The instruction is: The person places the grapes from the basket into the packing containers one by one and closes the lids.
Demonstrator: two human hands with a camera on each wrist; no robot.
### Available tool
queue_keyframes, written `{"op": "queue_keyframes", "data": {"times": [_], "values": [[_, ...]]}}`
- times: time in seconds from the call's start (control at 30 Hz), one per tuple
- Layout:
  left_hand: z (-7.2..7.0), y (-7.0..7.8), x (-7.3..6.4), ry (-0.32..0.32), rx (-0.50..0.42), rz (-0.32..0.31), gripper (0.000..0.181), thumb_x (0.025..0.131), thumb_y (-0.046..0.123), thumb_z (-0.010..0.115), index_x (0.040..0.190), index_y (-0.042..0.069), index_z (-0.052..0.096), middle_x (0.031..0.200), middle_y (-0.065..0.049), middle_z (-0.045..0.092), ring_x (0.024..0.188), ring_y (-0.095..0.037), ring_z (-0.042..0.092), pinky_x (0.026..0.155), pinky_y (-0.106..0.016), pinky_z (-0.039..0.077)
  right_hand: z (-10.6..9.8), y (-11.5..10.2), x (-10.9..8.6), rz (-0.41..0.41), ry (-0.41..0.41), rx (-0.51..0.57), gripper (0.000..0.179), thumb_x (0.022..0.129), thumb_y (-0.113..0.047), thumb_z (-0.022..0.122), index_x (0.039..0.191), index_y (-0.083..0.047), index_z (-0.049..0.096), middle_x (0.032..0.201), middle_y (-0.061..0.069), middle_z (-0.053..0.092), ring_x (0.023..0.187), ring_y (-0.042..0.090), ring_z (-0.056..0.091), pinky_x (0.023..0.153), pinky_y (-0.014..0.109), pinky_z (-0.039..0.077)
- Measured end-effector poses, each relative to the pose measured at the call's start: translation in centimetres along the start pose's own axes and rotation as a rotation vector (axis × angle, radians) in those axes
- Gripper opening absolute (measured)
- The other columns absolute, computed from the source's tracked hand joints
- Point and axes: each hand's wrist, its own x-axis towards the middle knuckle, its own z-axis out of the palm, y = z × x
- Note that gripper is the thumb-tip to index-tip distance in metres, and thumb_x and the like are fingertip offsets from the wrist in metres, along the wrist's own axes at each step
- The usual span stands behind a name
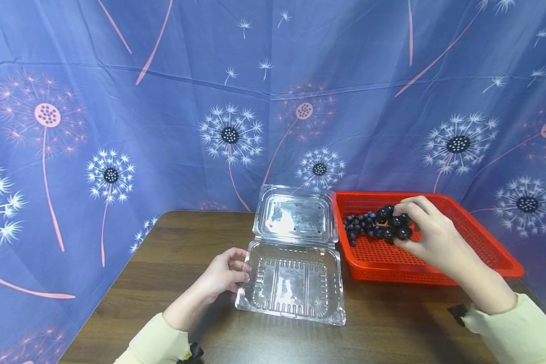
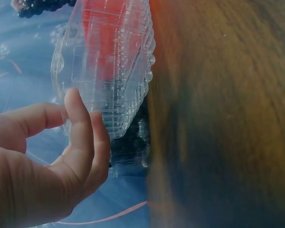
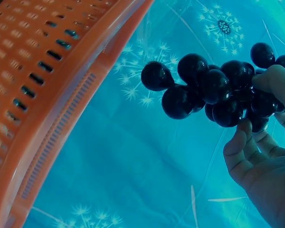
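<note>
A bunch of large, shiny black grapes (image 1: 398,222) is held between the thumb and fingers of my right hand (image 1: 429,232), over the red basket. The right wrist view shows these grapes (image 3: 216,88) hanging out from the fingertips. Beside them in the basket lies a bunch of smaller dark grapes (image 1: 355,225). My left hand (image 1: 225,273) pinches the left rim of a clear plastic clamshell box (image 1: 296,290), thumb on one side and fingers on the other in the left wrist view. The box's lid (image 1: 296,215) is tipped back, and nothing lies inside.
The red slotted basket (image 1: 468,227) stands right of the box, its left wall close against it. Both rest on a brown wooden table (image 1: 186,232). A blue dandelion-print cloth (image 1: 173,126) hangs behind the table.
</note>
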Motion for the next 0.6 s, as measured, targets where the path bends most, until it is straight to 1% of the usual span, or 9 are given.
{"op": "queue_keyframes", "data": {"times": [0.1, 0.17, 0.23, 0.27, 0.33, 0.37, 0.43, 0.5, 0.6], "values": [[0.3, -0.2, 0.0, 0.005, -0.01, -0.006, 0.052, 0.074, -0.007, 0.063, 0.123, -0.006, 0.046, 0.101, -0.026, 0.059, 0.072, -0.018, 0.062, 0.051, -0.03, 0.053, 0.3, -0.4, 0.3, -0.016, 0.008, 0.015, 0.035, 0.071, -0.03, 0.065, 0.098, -0.007, 0.059, 0.102, 0.004, 0.057, 0.082, 0.014, 0.055, 0.068, 0.018, 0.046], [0.4, -0.4, 0.0, 0.008, -0.011, -0.012, 0.052, 0.074, -0.007, 0.063, 0.123, -0.005, 0.046, 0.101, -0.025, 0.059, 0.072, -0.018, 0.062, 0.051, -0.03, 0.053, 0.5, -0.8, 0.4, -0.028, 0.009, 0.023, 0.038, 0.079, -0.04, 0.058, 0.098, -0.007, 0.059, 0.101, 0.005, 0.057, 0.082, 0.014, 0.055, 0.071, 0.011, 0.045], [0.5, -0.5, 0.0, 0.009, -0.013, -0.02, 0.051, 0.075, -0.008, 0.063, 0.123, -0.005, 0.046, 0.1, -0.025, 0.059, 0.072, -0.018, 0.061, 0.051, -0.03, 0.053, 0.6, -1.1, 0.6, -0.037, 0.001, 0.032, 0.04, 0.082, -0.042, 0.054, 0.098, -0.006, 0.059, 0.102, 0.005, 0.056, 0.082, 0.014, 0.056, 0.076, 0.004, 0.042], [0.6, -0.6, 0.0, 0.009, -0.012, -0.022, 0.051, 0.075, -0.008, 0.063, 0.123, -0.005, 0.046, 0.1, -0.024, 0.058, 0.072, -0.018, 0.061, 0.051, -0.03, 0.053, 0.6, -1.3, 0.6, -0.041, -0.006, 0.036, 0.038, 0.081, -0.04, 0.057, 0.099, -0.006, 0.058, 0.102, 0.005, 0.056, 0.083, 0.014, 0.057, 0.078, 0.001, 0.041], [0.6, -0.7, -0.1, 0.011, -0.009, -0.024, 0.05, 0.076, -0.008, 0.063, 0.123, -0.005, 0.046, 0.1, -0.024, 0.059, 0.072, -0.019, 0.061, 0.051, -0.029, 0.053, 0.7, -1.6, 0.8, -0.046, -0.023, 0.048, 0.036, 0.072, -0.027, 0.069, 0.099, -0.006, 0.058, 0.104, 0.006, 0.056, 0.085, 0.015, 0.057, 0.082, -0.001, 0.037], [0.7, -0.7, -0.1, 0.013, -0.007, -0.024, 0.051, 0.076, -0.008, 0.063, 0.123, -0.005, 0.046, 0.1, -0.024, 0.059, 0.071, -0.019, 0.061, 0.051, -0.029, 0.052, 0.8, -1.8, 0.8, -0.049, -0.032, 0.053, 0.038, 0.067, -0.019, 0.073, 0.1, -0.006, 0.058, 0.104, 0.006, 0.056, 0.086, 0.015, 0.057, 0.084, -0.002, 0.036], [0.7, -0.8, -0.2, 0.016, -0.005, -0.027, 0.05, 0.076, -0.008, 0.063, 0.123, -0.005, 0.046, 0.099, -0.024, 0.059, 0.071, -0.019, 0.061, 0.051, -0.028, 0.052, 0.9, -2.1, 0.9, -0.053, -0.043, 0.067, 0.046, 0.056, -0.005, 0.074, 0.1, -0.007, 0.058, 0.105, 0.006, 0.055, 0.088, 0.015, 0.056, 0.087, -0.002, 0.033], [0.8, -0.9, -0.2, 0.017, -0.007, -0.029, 0.05, 0.076, -0.008, 0.063, 0.123, -0.005, 0.046, 0.099, -0.024, 0.059, 0.071, -0.019, 0.061, 0.051, -0.027, 0.052, 1.2, -2.4, 1.0, -0.059, -0.047, 0.07, 0.05, 0.053, -0.002, 0.075, 0.099, -0.007, 0.058, 0.105, 0.005, 0.055, 0.089, 0.015, 0.056, 0.088, -0.002, 0.033], [0.9, -1.1, -0.1, 0.014, -0.018, -0.035, 0.05, 0.077, -0.008, 0.062, 0.124, -0.005, 0.045, 0.099, -0.023, 0.059, 0.071, -0.019, 0.061, 0.052, -0.028, 0.052, 1.6, -2.8, 1.0, -0.074, -0.049, 0.077, 0.049, 0.053, -0.002, 0.075, 0.099, -0.008, 0.058, 0.106, 0.005, 0.055, 0.089, 0.015, 0.058, 0.084, 0.003, 0.042]]}}
